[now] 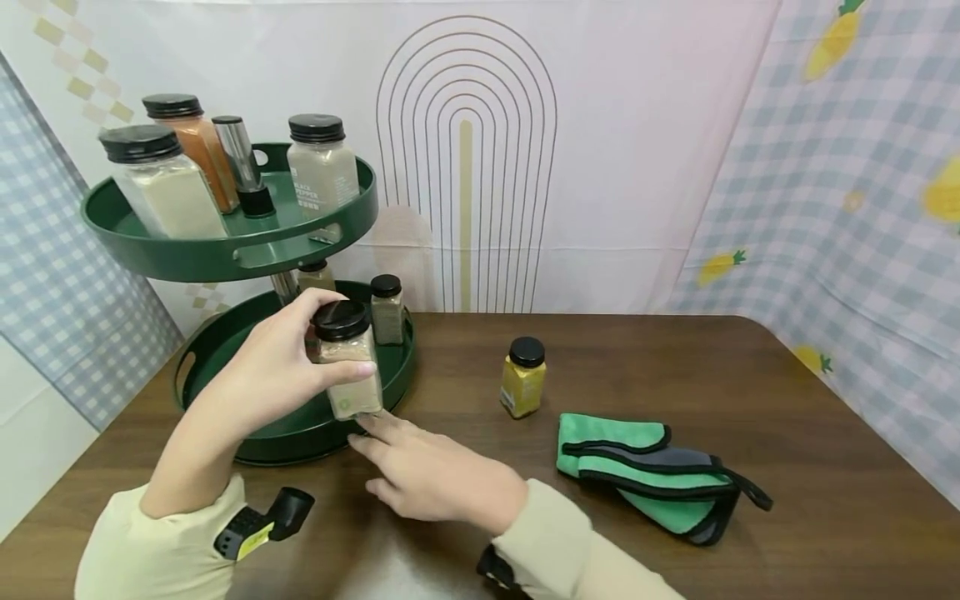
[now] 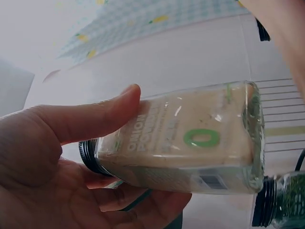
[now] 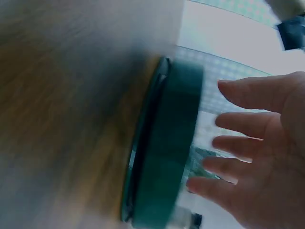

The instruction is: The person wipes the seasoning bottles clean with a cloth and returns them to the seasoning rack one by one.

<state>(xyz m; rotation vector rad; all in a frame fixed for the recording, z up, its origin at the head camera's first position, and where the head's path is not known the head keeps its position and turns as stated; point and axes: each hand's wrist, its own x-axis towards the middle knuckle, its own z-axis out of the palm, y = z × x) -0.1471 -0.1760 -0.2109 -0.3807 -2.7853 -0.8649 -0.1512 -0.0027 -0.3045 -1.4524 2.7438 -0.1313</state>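
Observation:
My left hand (image 1: 266,367) grips a square glass jar (image 1: 358,398) of pale powder with a black lid, held over the right side of the lower green tray (image 1: 288,442). In the left wrist view, the jar (image 2: 190,124) lies sideways in the picture and its label reads onion powder; the thumb presses one face while fingers curl behind. My right hand (image 1: 435,475) reaches to the tray's front right edge, just below the jar, fingers extended. In the right wrist view this hand (image 3: 267,148) has spread fingers holding nothing, beside the tray's blurred green wall (image 3: 167,152).
The upper green tray (image 1: 300,258) bears several jars, including a black pepper jar (image 1: 322,179), and a silver cylinder (image 1: 240,158). A small jar (image 1: 387,312) stands on the lower tray. On the wooden table are a yellow jar (image 1: 523,379) and folded green cloth (image 1: 645,475).

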